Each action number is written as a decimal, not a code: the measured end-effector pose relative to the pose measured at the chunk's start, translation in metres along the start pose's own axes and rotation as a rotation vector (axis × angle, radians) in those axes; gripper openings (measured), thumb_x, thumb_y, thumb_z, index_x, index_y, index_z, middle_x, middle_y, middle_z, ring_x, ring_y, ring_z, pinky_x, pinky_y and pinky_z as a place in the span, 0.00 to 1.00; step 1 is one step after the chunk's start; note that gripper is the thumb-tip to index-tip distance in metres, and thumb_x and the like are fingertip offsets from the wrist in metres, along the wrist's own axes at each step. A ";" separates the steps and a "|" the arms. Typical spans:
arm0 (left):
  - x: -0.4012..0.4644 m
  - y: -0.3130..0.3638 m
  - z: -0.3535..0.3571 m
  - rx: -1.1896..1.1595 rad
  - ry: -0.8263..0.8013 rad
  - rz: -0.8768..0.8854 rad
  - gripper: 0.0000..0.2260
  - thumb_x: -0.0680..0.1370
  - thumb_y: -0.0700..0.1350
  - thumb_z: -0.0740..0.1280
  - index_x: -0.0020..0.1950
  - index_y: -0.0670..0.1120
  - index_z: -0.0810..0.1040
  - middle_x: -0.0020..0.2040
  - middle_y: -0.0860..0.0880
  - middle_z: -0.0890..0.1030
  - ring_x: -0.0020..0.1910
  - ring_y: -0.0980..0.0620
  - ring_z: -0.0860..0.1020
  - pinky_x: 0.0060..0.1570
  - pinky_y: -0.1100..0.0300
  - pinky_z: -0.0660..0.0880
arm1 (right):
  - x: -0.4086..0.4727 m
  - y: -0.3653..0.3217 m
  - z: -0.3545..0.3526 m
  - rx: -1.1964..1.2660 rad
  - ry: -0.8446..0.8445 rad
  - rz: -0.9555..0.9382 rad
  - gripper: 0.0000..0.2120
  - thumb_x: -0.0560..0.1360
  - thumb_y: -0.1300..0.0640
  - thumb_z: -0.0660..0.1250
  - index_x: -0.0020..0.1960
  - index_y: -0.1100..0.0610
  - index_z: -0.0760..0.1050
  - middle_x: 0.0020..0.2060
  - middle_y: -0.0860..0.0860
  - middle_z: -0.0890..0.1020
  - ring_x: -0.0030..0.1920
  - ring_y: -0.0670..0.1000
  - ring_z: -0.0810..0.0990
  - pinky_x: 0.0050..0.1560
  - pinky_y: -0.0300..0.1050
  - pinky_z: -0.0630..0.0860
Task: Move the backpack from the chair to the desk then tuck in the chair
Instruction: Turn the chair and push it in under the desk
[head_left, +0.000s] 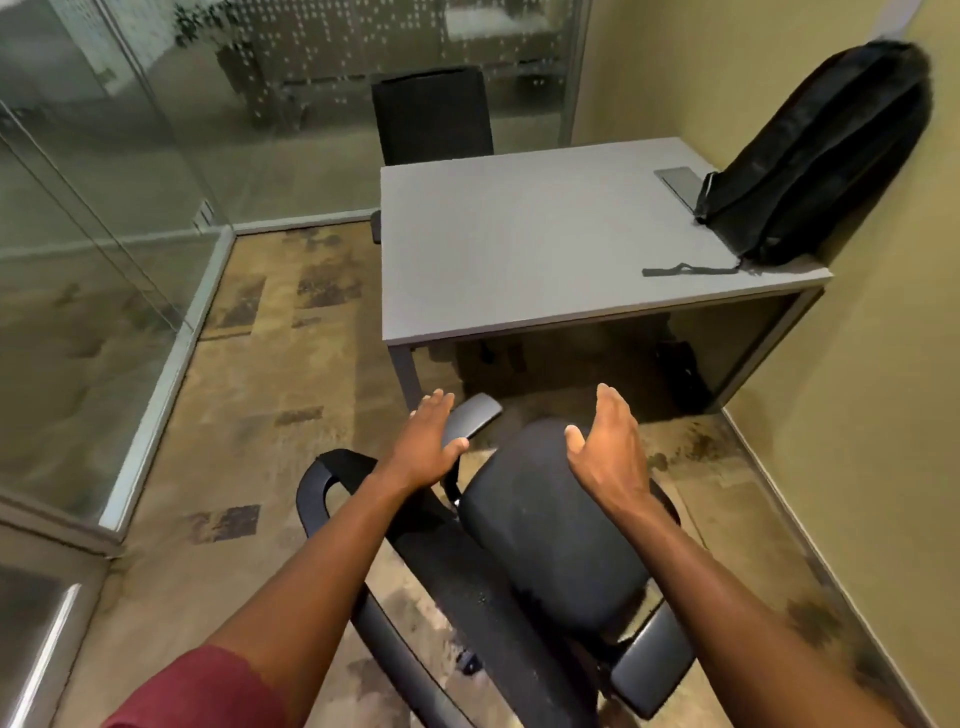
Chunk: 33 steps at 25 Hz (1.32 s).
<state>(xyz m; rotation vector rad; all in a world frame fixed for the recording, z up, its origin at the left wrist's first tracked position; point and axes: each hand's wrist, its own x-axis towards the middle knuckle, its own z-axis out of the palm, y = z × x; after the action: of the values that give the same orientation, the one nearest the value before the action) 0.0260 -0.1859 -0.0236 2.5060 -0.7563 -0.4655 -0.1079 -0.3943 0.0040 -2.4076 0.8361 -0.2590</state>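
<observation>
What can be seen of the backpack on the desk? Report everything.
The backpack is black, of a smooth fabric with a slight sheen, and zipped shut as far as the view shows. It stands upright on the far right corner of the grey desk, leaning back against the yellow-green wall. One thin black strap trails flat across the desktop. Its base partly overlaps a grey flat panel. Neither hand touches it.

No readable text, label, brand, number or sign is showing anywhere in this view. Frame is blurring slightly, and nothing legible is coming through.
</observation>
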 end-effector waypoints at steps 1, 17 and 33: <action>-0.002 -0.003 -0.001 0.006 -0.005 0.026 0.33 0.82 0.49 0.64 0.82 0.44 0.51 0.82 0.44 0.50 0.81 0.47 0.47 0.79 0.50 0.47 | -0.008 -0.003 0.002 0.008 0.011 0.031 0.35 0.78 0.53 0.67 0.79 0.60 0.55 0.77 0.57 0.61 0.77 0.57 0.60 0.76 0.52 0.61; -0.063 -0.048 0.004 0.176 -0.153 0.286 0.29 0.82 0.53 0.63 0.80 0.46 0.60 0.81 0.47 0.57 0.81 0.49 0.53 0.78 0.50 0.55 | -0.133 -0.018 0.030 0.009 -0.018 0.209 0.36 0.79 0.51 0.64 0.80 0.59 0.50 0.79 0.56 0.56 0.79 0.55 0.54 0.77 0.48 0.53; -0.098 -0.116 -0.041 0.404 -0.109 0.659 0.30 0.79 0.58 0.43 0.71 0.50 0.76 0.70 0.51 0.77 0.75 0.46 0.66 0.75 0.46 0.56 | -0.261 -0.087 0.114 -0.345 0.040 0.330 0.39 0.76 0.33 0.38 0.70 0.52 0.72 0.68 0.49 0.77 0.71 0.56 0.70 0.73 0.55 0.61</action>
<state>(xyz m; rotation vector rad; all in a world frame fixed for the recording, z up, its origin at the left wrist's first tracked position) 0.0157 -0.0291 -0.0336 2.3787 -1.7811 -0.2225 -0.2283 -0.1249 -0.0380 -2.5252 1.3724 -0.0338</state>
